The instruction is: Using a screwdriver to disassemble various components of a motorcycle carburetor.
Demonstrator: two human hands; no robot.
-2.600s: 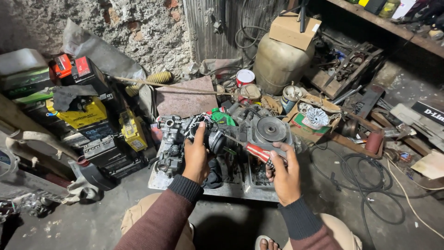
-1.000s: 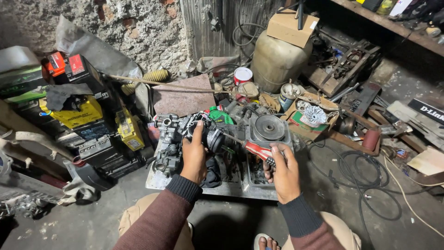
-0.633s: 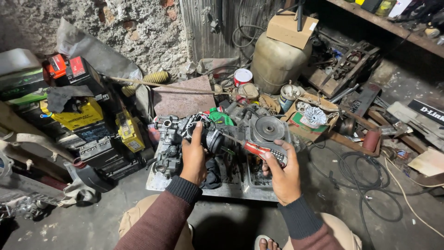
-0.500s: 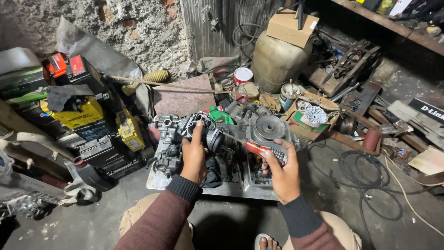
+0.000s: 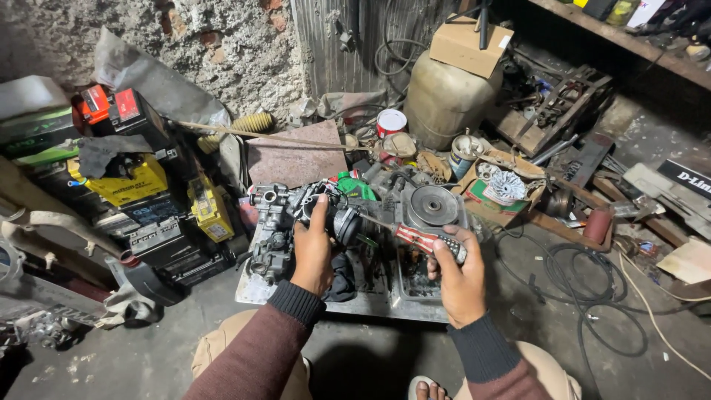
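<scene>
Left hand (image 5: 312, 252) clamped around black carburettor part (image 5: 346, 224) above metal tray (image 5: 370, 304); right hand (image 5: 458, 275) fisted on red-handled screwdriver (image 5: 429, 242), shaft running leftward and slightly up into that part; left hand nearer, right trailing along same axis

1. This is a cramped repair workshop with a rough, crumbling plaster wall (image 5: 222, 52) and a dirty concrete floor (image 5: 629, 370).
2. Vehicle batteries (image 5: 126, 178) stand stacked on the left.
3. Greasy engine parts (image 5: 433, 207) crowd a metal tray (image 5: 370, 304).
4. A stained jerrycan (image 5: 444, 100), tins, black cables (image 5: 585, 274) and scrap lie under a wooden shelf (image 5: 629, 37).
</scene>
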